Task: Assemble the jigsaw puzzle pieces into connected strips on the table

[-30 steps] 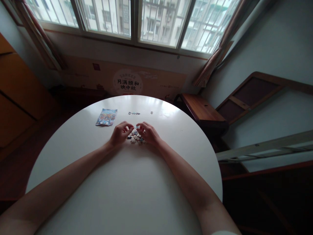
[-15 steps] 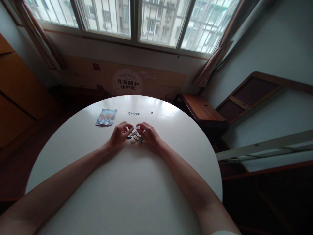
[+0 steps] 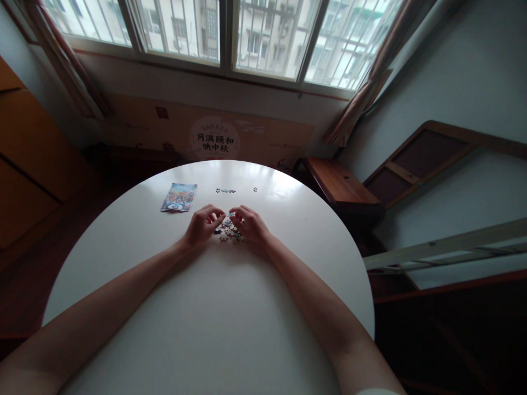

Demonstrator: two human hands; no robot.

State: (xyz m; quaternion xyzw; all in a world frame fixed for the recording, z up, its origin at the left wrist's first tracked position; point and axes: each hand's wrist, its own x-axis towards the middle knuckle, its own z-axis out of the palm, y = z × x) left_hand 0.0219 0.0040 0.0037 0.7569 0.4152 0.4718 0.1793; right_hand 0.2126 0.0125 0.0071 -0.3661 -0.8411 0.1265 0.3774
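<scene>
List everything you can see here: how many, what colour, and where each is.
Table: one, white, centre
Packet: one, mostly blue, table's far side, left
Puzzle pile: many pieces, mixed, mid-table
Puzzle row: several pieces, mixed, beyond the pile
Lone piece: one, colour unclear, right of the row
Window: one, greyish frame, top
Buildings: several, pale, outside
Curtains: two, pinkish, flanking the window
Printed panel: one, beige, below the window
Cabinet: one, orange-brown, left
Low bench: one, reddish-brown, behind table, right
Wood-framed panel: one, brown, right
Rail: one, pale, right
Left hand: one, bare, left of pile
Right hand: one, bare, right of pile
Forearms: two, bare, from below
</scene>
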